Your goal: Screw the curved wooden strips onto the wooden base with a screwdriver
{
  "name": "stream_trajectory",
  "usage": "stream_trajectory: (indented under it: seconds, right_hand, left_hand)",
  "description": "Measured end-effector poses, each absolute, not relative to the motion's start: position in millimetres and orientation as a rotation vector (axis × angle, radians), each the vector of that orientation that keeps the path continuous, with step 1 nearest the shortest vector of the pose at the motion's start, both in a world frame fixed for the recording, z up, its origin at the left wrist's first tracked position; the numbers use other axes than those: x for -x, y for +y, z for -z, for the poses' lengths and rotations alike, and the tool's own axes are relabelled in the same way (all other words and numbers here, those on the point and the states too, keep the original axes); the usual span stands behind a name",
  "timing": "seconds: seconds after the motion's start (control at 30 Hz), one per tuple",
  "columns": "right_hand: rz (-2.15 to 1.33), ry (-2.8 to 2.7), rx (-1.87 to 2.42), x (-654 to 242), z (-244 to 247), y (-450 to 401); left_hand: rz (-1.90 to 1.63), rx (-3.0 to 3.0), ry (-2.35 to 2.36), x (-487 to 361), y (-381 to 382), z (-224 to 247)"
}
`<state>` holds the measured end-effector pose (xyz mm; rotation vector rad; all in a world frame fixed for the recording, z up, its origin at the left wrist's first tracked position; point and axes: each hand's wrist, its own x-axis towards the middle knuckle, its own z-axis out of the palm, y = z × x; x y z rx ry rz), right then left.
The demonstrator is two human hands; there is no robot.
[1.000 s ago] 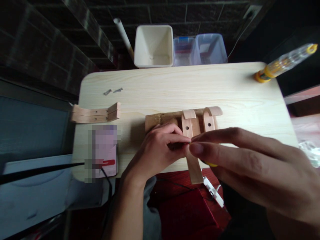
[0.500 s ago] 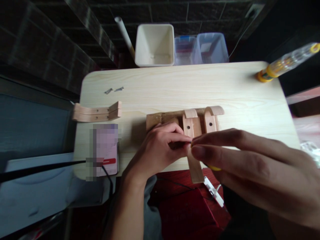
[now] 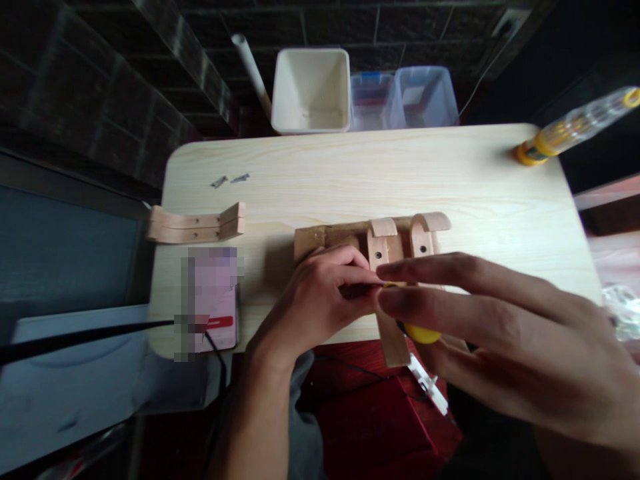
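My left hand (image 3: 325, 283) lies over a wooden board (image 3: 313, 240), thumb and forefinger pinched at its front; what they pinch is too small and hidden to make out. My right hand (image 3: 480, 320) is closed around a yellow-and-black screwdriver (image 3: 423, 332), mostly hidden by the fingers. Its front end meets the left fingertips above a curved wooden strip (image 3: 393, 340). That strip's upper end is a hooked tip, with a dark screw (image 3: 378, 255) in it. Beside it stands a second curved strip (image 3: 430, 221), also with a dark screw (image 3: 423, 249).
Two joined curved wooden pieces (image 3: 197, 228) rest at the table's left edge, above a phone (image 3: 220, 300). Small metal screws (image 3: 240, 178) lie farther back. A clear tube with yellow ends (image 3: 575, 130) stands back right. Behind the table are a white bin (image 3: 310, 123) and clear boxes (image 3: 425, 100).
My right hand has turned a little around the screwdriver, its fingers shifting so more of the yellow handle shows. My left hand keeps its pinch in the same place.
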<state>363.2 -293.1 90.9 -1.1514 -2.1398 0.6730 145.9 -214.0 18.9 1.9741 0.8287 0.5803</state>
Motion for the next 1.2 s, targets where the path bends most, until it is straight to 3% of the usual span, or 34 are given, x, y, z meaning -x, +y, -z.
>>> stream_trajectory:
  seconds: [1.2]
  right_hand:
    - [-0.620,-2.065,1.270,-368,-94,-293]
  left_hand:
    - [-0.634,-1.996,0.831,-146,-216,-15]
